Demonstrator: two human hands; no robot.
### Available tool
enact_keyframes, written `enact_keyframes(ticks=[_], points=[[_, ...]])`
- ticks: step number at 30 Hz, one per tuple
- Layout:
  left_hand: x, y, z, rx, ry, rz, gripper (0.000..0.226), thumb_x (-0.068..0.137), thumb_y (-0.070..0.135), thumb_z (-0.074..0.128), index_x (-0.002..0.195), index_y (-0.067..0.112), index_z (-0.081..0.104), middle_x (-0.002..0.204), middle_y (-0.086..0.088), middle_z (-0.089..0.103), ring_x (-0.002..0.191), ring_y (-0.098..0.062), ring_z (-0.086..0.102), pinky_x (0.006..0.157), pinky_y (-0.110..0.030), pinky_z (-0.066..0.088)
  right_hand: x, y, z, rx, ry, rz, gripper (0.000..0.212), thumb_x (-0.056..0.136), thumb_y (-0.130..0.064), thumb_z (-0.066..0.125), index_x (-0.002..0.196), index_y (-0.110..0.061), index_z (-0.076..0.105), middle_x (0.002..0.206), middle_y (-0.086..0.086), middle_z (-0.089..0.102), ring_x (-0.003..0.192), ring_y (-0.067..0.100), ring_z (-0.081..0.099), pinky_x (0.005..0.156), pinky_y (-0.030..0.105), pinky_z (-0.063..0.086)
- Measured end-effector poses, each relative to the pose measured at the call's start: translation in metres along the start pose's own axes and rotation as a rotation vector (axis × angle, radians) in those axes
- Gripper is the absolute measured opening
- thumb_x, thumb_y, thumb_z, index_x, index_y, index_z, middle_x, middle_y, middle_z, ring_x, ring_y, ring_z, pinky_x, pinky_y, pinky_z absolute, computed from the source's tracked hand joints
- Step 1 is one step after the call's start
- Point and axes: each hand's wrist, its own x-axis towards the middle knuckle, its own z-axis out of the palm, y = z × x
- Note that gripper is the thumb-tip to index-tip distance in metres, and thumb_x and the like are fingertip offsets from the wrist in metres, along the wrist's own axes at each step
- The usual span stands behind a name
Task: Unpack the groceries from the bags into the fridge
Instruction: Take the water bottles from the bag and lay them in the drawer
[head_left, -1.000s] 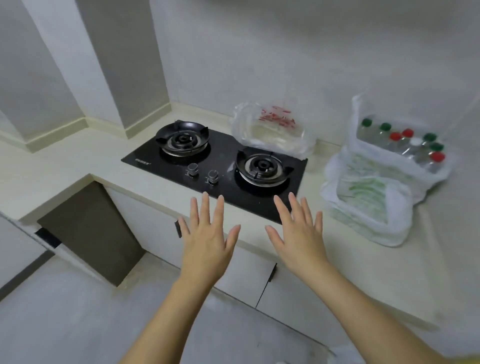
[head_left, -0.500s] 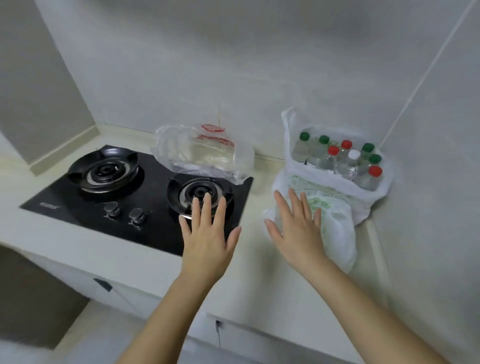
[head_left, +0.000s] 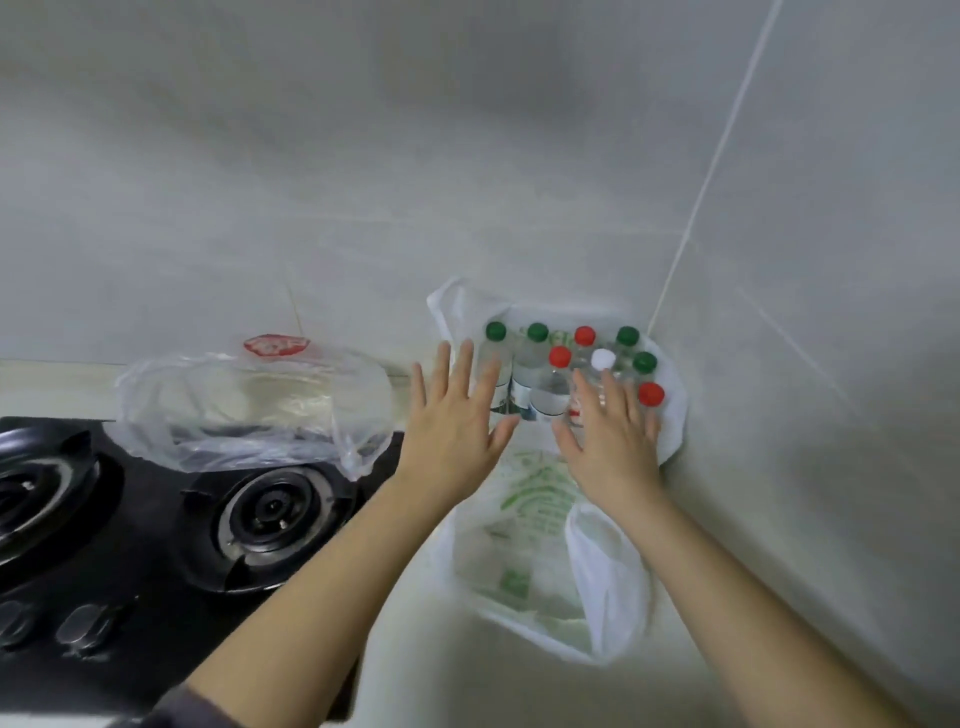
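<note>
The capped bottles (head_left: 558, 374) stand upright in the white bag (head_left: 540, 525), in the wall corner of the worktop (head_left: 441, 675); over the last second both hands have closed in from the hob (head_left: 270, 514); now the left hand (head_left: 452, 415) and right hand (head_left: 610, 431) hover at the bottles, fingers (head_left: 462, 364) spread wide, holding nothing; the first pick looks imminent; a clear bag (head_left: 249, 410) lies nearby.

No text legible: green print on white plastic bag (head_left: 535, 506) and red print on clear plastic bag (head_left: 249, 410) both blurred.
</note>
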Motion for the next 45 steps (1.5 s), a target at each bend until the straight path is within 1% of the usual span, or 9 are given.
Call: enact_keyframes(ticks=[6, 9, 13, 19, 30, 35, 38, 42, 45], points=[[0.114, -0.001, 0.029, 0.175, -0.184, 0.106, 0.068, 0.101, 0.050, 0.031, 0.155, 0.017, 0.004, 0.162, -0.013, -0.002, 0.148, -0.035, 0.000, 0.119, -0.048, 0.011, 0.079, 0.004, 0.007, -0.094, -0.046, -0.002, 0.067, 0.100, -0.046, 0.039, 0.156, -0.027, 0.008, 0.164, 0.009, 0.003, 0.149, 0.032, 0.008, 0.119, 0.051, 0.017], [0.148, -0.008, 0.048, 0.273, -0.247, 0.148, 0.067, 0.101, 0.048, 0.032, 0.154, 0.017, 0.007, 0.161, -0.014, 0.003, 0.145, -0.034, 0.014, 0.112, -0.046, 0.026, 0.109, 0.003, 0.015, -0.197, -0.055, -0.027, 0.060, 0.100, -0.042, 0.040, 0.153, -0.023, 0.018, 0.159, 0.011, 0.017, 0.141, 0.034, 0.029, 0.110, 0.049, 0.032], [0.185, -0.018, 0.066, 0.383, -0.296, 0.149, 0.052, 0.101, 0.039, 0.037, 0.147, 0.016, 0.027, 0.146, -0.013, 0.031, 0.124, -0.029, 0.041, 0.088, -0.036, 0.038, 0.139, 0.002, 0.022, -0.196, -0.097, -0.043, 0.049, 0.100, -0.037, 0.042, 0.145, -0.019, 0.033, 0.135, 0.012, 0.044, 0.105, 0.031, 0.058, 0.069, 0.038, 0.051], [0.214, -0.022, 0.078, 0.504, -0.296, 0.163, 0.035, 0.100, 0.031, 0.041, 0.131, 0.016, 0.049, 0.131, -0.009, 0.040, 0.117, -0.025, 0.045, 0.081, -0.032, 0.034, 0.164, 0.007, 0.042, -0.253, -0.174, -0.081, 0.040, 0.101, -0.034, 0.041, 0.133, -0.011, 0.044, 0.109, 0.011, 0.060, 0.090, 0.027, 0.061, 0.063, 0.036, 0.050], [0.220, -0.039, 0.093, 0.104, -0.333, -0.006, 0.038, 0.100, 0.040, 0.041, 0.125, 0.011, 0.043, 0.109, -0.007, 0.062, 0.091, -0.026, 0.058, 0.067, -0.032, 0.040, 0.166, 0.011, 0.050, -0.276, -0.166, -0.052, 0.040, 0.103, -0.039, 0.037, 0.133, -0.012, 0.036, 0.092, 0.009, 0.061, 0.072, 0.024, 0.053, 0.059, 0.033, 0.043], [0.206, -0.031, 0.088, 0.040, -0.261, -0.034, 0.033, 0.098, 0.040, 0.045, 0.116, 0.012, 0.047, 0.106, -0.007, 0.063, 0.086, -0.026, 0.056, 0.065, -0.031, 0.039, 0.162, 0.012, 0.050, 0.005, -0.172, 0.046, 0.041, 0.098, -0.043, 0.050, 0.123, -0.013, 0.042, 0.092, 0.005, 0.060, 0.082, 0.023, 0.060, 0.074, 0.042, 0.055], [0.195, -0.025, 0.067, -0.099, -0.149, -0.066, 0.025, 0.095, 0.036, 0.049, 0.103, 0.012, 0.048, 0.096, -0.008, 0.064, 0.079, -0.026, 0.055, 0.062, -0.032, 0.041, 0.158, 0.005, 0.038, 0.194, -0.085, 0.092, 0.035, 0.094, -0.040, 0.057, 0.115, -0.013, 0.050, 0.091, 0.002, 0.059, 0.083, 0.022, 0.060, 0.076, 0.040, 0.054], [0.181, -0.017, 0.008, -0.296, 0.028, -0.131, 0.024, 0.087, 0.035, 0.056, 0.091, 0.013, 0.050, 0.077, -0.004, 0.055, 0.078, -0.029, 0.059, 0.054, -0.030, 0.037, 0.148, -0.015, -0.016, 0.415, 0.111, 0.050, 0.016, 0.086, -0.028, 0.066, 0.094, -0.015, 0.061, 0.079, -0.003, 0.062, 0.074, 0.013, 0.058, 0.059, 0.022, 0.042], [0.165, -0.012, -0.042, -0.468, 0.173, -0.127, 0.024, 0.080, 0.034, 0.063, 0.090, 0.013, 0.059, 0.079, -0.005, 0.063, 0.078, -0.029, 0.059, 0.060, -0.030, 0.044, 0.135, -0.035, -0.073, 0.494, 0.251, -0.006, 0.012, 0.078, -0.023, 0.070, 0.087, -0.015, 0.068, 0.076, -0.004, 0.065, 0.073, 0.015, 0.059, 0.063, 0.026, 0.045]])
